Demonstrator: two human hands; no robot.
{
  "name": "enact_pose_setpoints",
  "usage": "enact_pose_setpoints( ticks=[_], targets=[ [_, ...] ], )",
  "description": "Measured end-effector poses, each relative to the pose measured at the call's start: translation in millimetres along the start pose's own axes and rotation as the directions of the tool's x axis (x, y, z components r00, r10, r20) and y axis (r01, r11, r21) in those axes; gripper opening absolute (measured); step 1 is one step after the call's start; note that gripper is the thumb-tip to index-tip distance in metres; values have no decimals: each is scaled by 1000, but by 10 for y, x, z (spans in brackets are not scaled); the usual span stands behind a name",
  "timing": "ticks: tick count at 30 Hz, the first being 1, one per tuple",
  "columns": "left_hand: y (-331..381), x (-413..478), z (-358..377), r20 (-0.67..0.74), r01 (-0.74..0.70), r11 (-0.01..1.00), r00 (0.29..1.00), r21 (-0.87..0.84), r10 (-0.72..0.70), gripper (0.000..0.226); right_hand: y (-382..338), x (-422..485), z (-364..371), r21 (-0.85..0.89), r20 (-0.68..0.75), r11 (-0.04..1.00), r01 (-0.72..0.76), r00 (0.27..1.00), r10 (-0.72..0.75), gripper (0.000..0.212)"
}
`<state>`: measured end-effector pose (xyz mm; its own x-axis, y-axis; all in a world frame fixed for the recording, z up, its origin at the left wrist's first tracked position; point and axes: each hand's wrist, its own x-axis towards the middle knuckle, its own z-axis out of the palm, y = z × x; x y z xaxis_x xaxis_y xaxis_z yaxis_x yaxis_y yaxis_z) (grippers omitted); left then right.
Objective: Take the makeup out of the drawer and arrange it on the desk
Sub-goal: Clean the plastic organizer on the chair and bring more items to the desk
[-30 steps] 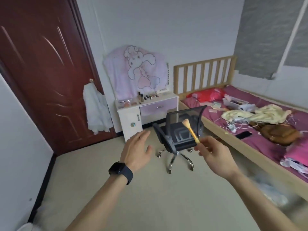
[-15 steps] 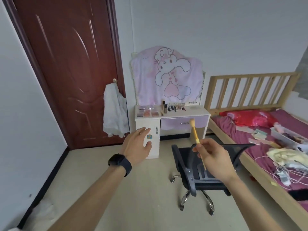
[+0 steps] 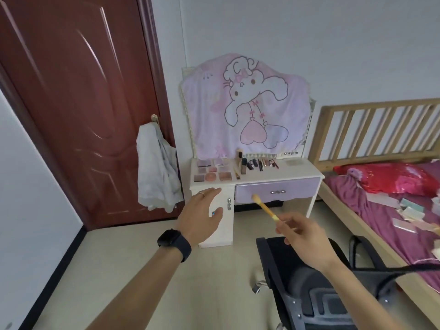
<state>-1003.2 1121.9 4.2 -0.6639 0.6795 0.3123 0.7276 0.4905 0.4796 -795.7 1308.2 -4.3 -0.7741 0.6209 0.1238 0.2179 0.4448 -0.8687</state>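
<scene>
Item: makeup brush (image 3: 265,208), tan handle, pale bristle head pointing up and left, centre of frame – pinched at the lower handle by the right hand (image 3: 302,236), fingers curled round it. Left hand (image 3: 202,217), left of centre: flat, fingers straight, holding nothing; the two hands are apart. Step judged in hand: carrying the brush to the desk (image 3: 302,171). To do it well: go round the black chair (image 3: 309,289) at lower right, then lay the brush flat beside the small brush (image 3: 237,173) already there, handle in line with it, clear of the palettes (image 3: 212,171) and the upright bottles and sticks (image 3: 257,163) – those look easy to topple. Surface: white desktop, mid-frame, makeup in rows on its left and middle; purple drawer (image 3: 277,192) below, front closed. Room: dark red door (image 3: 78,103) at upper left with a white garment (image 3: 157,172) hung at the handle; cartoon-rabbit cloth (image 3: 245,108) behind the desk; bed (image 3: 381,210) with magenta sheet at right.
</scene>
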Motion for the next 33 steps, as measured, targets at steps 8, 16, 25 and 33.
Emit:
enact_pose_setpoints(
  ticks=[8, 16, 25, 33],
  targets=[
    [-411, 1449, 580, 244, -341, 938, 916, 55, 318, 50, 274, 1485, 419, -50, 144, 995, -91, 985, 97, 11],
    [-1093, 2572, 1320, 436, -342, 931, 863, 128, 257, 32, 751, 2855, 737, -4, 164, 983, -185, 969, 183, 6],
    [-1597, 3703, 1958, 526, 40, 999, 849, 9, -39, 27, 1360, 4423, 1121, 315, 25, 888, -335, 938, 345, 8],
    [-1936, 4651, 2542, 600, 204, 970, 796, -134, -84, 10, 1789, 5663, 1452, 271, 82, 861, -430, 902, 425, 15]
  ],
)
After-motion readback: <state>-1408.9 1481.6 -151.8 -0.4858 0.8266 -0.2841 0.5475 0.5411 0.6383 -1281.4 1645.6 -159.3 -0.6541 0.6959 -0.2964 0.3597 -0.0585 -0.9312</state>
